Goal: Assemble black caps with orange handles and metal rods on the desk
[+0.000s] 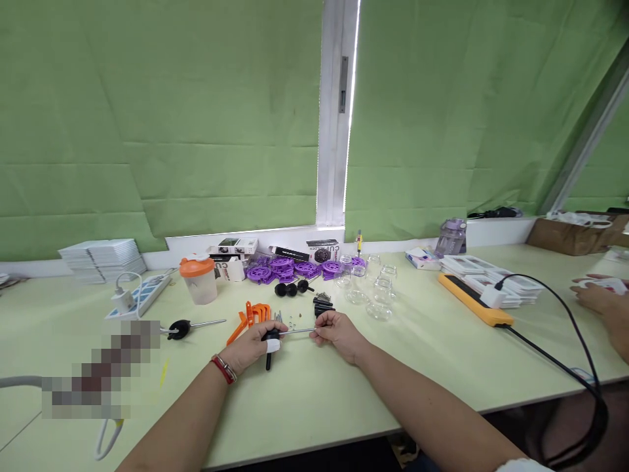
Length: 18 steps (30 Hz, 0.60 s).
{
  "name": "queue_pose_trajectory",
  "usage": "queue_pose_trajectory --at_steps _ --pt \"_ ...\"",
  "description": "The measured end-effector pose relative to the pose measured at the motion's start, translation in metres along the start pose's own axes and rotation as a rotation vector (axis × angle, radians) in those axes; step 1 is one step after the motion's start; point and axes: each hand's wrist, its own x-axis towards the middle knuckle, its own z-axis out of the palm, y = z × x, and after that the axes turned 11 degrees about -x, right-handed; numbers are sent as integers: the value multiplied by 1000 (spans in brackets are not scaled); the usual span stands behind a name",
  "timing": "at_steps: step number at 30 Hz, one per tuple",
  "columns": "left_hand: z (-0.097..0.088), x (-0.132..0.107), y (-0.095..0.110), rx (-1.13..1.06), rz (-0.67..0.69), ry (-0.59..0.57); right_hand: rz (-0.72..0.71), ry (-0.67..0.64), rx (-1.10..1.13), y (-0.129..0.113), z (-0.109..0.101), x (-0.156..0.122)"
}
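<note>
My left hand (253,346) is closed around a black-handled tool (270,347) with a thin metal shaft (295,332) that points to the right. A red band sits on that wrist. My right hand (337,334) pinches the far end of the shaft with closed fingers. Both hands rest low over the pale green table (319,393), near its middle. Just behind them lie orange plastic parts (250,316), small screws (289,321) and black parts (323,305).
A second black-handled tool (189,326) lies to the left. Behind are an orange-lidded cup (198,279), purple plastic wheels (289,269), clear glass domes (373,288), a power strip (140,296) and a yellow strip (474,299) with a black cable. Another person's hands (602,301) are at far right.
</note>
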Motion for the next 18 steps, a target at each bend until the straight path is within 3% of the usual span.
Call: queue_pose_trajectory --at_steps 6,18 --pt "1 -3 2 -4 -10 13 -11 -9 -21 -1 2 -2" --pt "-3 -2 -3 -35 8 -74 -34 -4 -5 5 0 2"
